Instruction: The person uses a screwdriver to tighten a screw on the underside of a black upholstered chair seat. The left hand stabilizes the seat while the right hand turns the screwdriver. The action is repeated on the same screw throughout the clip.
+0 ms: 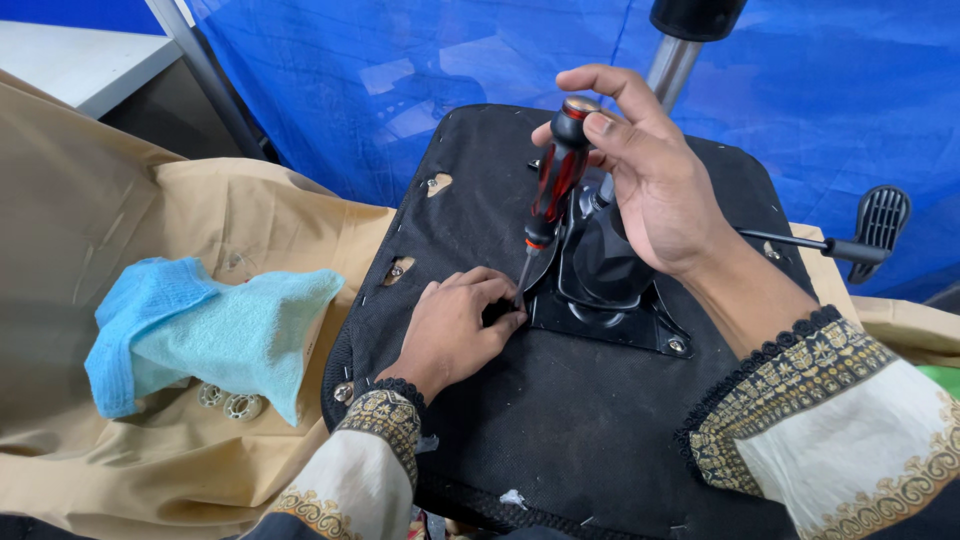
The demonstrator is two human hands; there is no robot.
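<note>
A screwdriver [553,175] with a red and black handle is gripped near its top by the fingers [610,125] of the right hand [650,185], which are wrapped closed around it. The tool is held nearly upright, slightly tilted, and its tip is set down just beside the fingers [490,292] of the left hand [455,330]. Those fingers are curled narrow and pressed on the black seat underside [560,420], at the corner of the metal plate [610,320]; whether a screw is pinched cannot be told. A lever [850,240] is seen well beyond the right fingers. A blue cloth [210,335] is laid well apart from the left fingers, on tan fabric [120,210].
</note>
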